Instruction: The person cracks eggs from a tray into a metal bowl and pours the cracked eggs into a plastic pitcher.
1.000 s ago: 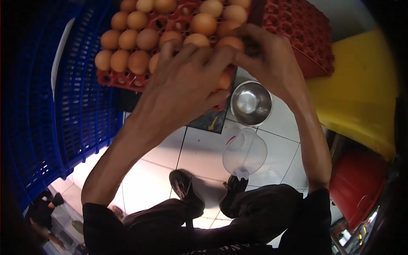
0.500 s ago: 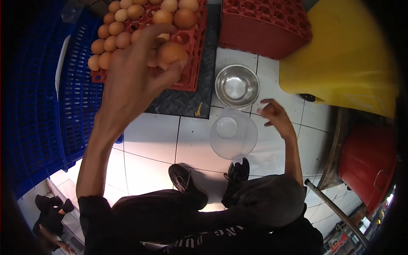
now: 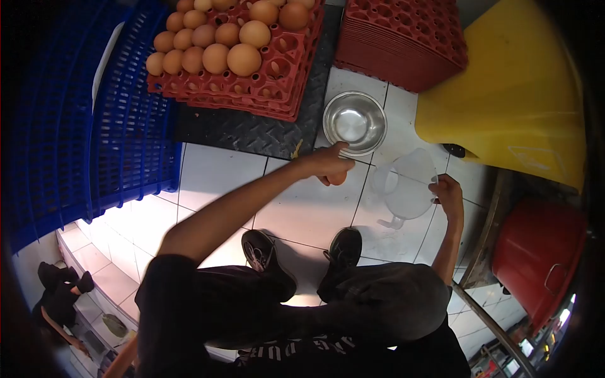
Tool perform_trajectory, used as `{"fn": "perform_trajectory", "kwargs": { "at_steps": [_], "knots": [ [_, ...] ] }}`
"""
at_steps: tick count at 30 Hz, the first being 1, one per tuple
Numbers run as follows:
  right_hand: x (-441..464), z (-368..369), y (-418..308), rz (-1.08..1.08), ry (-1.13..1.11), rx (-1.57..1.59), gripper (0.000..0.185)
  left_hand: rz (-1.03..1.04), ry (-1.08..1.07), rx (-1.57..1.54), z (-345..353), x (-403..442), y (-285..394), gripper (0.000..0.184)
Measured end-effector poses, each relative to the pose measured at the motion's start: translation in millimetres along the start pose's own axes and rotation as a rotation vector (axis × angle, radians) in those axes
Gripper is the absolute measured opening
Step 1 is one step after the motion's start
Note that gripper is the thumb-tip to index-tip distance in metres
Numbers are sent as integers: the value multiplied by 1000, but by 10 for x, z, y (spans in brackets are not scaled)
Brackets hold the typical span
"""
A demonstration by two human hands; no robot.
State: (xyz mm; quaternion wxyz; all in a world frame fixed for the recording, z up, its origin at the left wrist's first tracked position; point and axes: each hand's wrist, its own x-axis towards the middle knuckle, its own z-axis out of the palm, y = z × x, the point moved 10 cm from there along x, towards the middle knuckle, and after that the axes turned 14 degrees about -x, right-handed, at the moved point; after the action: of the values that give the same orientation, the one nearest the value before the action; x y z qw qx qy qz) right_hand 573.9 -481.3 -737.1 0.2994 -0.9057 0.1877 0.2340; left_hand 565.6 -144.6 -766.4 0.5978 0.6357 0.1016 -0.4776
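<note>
The left hand (image 3: 324,162) grips an egg (image 3: 338,177) just this side of the metal bowl (image 3: 355,124); the right hand (image 3: 449,194), farther from the bowl, grasps the plastic jug (image 3: 411,189) beside it.

Strong, slightly pinkish light washes out the white floor tiles (image 3: 145,220) on the left, while the right side is dimmer. A soft shadow falls between the shoes (image 3: 344,247). The metal bowl (image 3: 355,123) carries bright glints, and the clear jug (image 3: 413,186) looks pale and soft-edged. Small lights glare at the near right edge. Wide-angle distortion bends the outer shapes, and the corners sink into black, with the near left background indistinct.
</note>
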Motion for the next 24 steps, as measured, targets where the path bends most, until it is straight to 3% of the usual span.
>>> {"fn": "perform_trajectory", "kwargs": {
  "at_steps": [4, 6, 7, 9, 11, 13, 14, 15, 17, 18, 20, 21, 23, 24],
  "knots": [
    [-251, -508, -208, -4, 282, -94, 29, -34, 117, 206, 130, 455, -293, 86],
    [-536, -940, -330, -127, 601, -75, 32, -9, 117, 281, 178, 479, -328, 86],
    [-682, -944, -418, -118, 595, -79, 32, 14, 123, 355, 209, 469, -360, 85],
    [-935, -610, -854, -332, 356, 541, 36, 96, 151, 455, 196, 598, -551, 83],
    [-998, 56, -1112, -363, -124, 667, 38, 179, 186, 560, 178, 466, -590, 80],
    [-1175, 715, -1326, -258, -492, 642, 36, 137, 17, 647, 351, 203, -665, 77],
    [-1229, 968, -1378, -244, -601, 620, 36, -101, -67, 652, 386, -70, -662, 73],
    [-1263, 1232, -1381, -226, -715, 596, 36, -113, -64, 645, 353, -228, -578, 73],
    [-1174, 1610, -1285, -240, -750, 583, 37, -221, -269, 495, 407, -524, -726, 64],
    [-1052, 1723, -1209, -242, -654, 594, 38, -237, -276, 494, 347, -659, -815, 64],
    [-907, 1796, -1187, -260, -520, 610, 40, 27, -176, 218, 187, -812, -653, 52],
    [-882, 1872, -1177, -244, -526, 612, 40, 15, -185, 212, 181, -840, -719, 52],
    [-796, 1779, -1234, -337, -333, 675, 43, 13, -39, -343, 9, -879, -741, 46],
    [-767, 1761, -1189, -305, -308, 668, 43, 15, 17, -472, -19, -892, -757, 47]
  ]
}}
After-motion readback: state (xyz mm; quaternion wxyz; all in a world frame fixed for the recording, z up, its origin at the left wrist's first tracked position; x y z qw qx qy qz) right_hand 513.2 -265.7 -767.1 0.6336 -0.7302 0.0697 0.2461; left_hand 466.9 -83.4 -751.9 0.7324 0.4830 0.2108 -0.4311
